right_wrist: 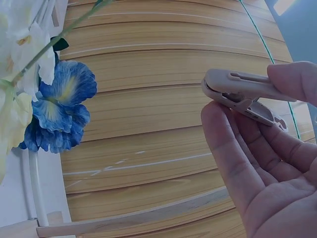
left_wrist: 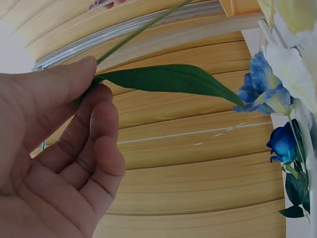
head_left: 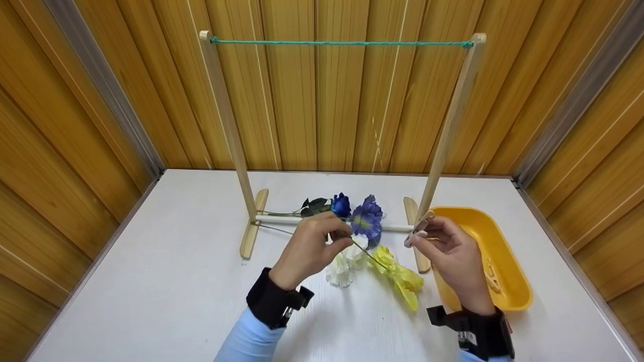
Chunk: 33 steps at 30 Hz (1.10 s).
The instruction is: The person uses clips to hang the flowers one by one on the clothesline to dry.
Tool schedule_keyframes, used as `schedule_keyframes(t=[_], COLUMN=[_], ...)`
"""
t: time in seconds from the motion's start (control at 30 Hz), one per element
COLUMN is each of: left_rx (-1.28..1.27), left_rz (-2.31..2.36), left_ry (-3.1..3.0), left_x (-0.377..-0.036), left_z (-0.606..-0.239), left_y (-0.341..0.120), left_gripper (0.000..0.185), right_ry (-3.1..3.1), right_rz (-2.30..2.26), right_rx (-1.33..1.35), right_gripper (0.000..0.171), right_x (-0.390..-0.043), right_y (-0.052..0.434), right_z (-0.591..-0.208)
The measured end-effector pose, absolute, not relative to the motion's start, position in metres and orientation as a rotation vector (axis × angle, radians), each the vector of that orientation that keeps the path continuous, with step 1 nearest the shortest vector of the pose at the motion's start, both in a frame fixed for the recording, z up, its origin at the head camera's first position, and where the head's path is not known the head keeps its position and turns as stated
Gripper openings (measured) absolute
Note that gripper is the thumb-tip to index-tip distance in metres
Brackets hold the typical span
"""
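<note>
My left hand (head_left: pixel 318 242) pinches the thin green stem of a yellow flower (head_left: pixel 405 279) between thumb and fingertips. The flower's head hangs toward the lower right. A long green leaf (left_wrist: pixel 173 82) sticks out from the stem right at my fingertips in the left wrist view. In my right hand (head_left: pixel 458 259) I grip a beige clothespin (right_wrist: pixel 247 94) between thumb and fingers, and its jaws look closed. Below and between my hands lie a white flower (head_left: pixel 339 269), a purple-blue iris (head_left: pixel 367 221) and a blue rose (head_left: pixel 340 205).
A wooden stand, with left post (head_left: pixel 226 120) and right post (head_left: pixel 450 120), carries a green string (head_left: pixel 337 43) across its top. A white rod (head_left: pixel 397 228) joins its feet. At the right sits a yellow tray (head_left: pixel 508 251) holding clothespins (head_left: pixel 492 278). Wood-patterned walls enclose the white table (head_left: pixel 166 281).
</note>
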<state>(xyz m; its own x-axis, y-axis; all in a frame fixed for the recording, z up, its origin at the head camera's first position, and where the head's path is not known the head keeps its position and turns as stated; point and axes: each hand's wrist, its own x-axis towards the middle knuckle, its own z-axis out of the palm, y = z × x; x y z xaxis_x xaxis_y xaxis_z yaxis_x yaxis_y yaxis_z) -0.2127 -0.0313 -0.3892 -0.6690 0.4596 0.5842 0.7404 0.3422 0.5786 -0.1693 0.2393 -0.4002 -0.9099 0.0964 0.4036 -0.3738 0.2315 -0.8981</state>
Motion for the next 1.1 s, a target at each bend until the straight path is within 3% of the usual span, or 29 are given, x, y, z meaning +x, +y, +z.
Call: schedule_keyframes(t=[0.43,1.1], left_rx=[-1.213,-1.175], left_rz=[-1.294,-1.267], left_ry=[-2.252,-2.301], left_x=[-0.227,-0.244], left_z=[-0.352,-0.296], left_y=[0.004,0.005], left_gripper=[0.001,0.004], right_ry=[-2.106,-2.090], right_rz=[1.611,1.609], right_rx=[0.352,0.483], right_gripper=[0.033,0.028], right_x=[-0.176,-0.234], right_y=[0.251,0.268], right_z=[-0.364,-0.296])
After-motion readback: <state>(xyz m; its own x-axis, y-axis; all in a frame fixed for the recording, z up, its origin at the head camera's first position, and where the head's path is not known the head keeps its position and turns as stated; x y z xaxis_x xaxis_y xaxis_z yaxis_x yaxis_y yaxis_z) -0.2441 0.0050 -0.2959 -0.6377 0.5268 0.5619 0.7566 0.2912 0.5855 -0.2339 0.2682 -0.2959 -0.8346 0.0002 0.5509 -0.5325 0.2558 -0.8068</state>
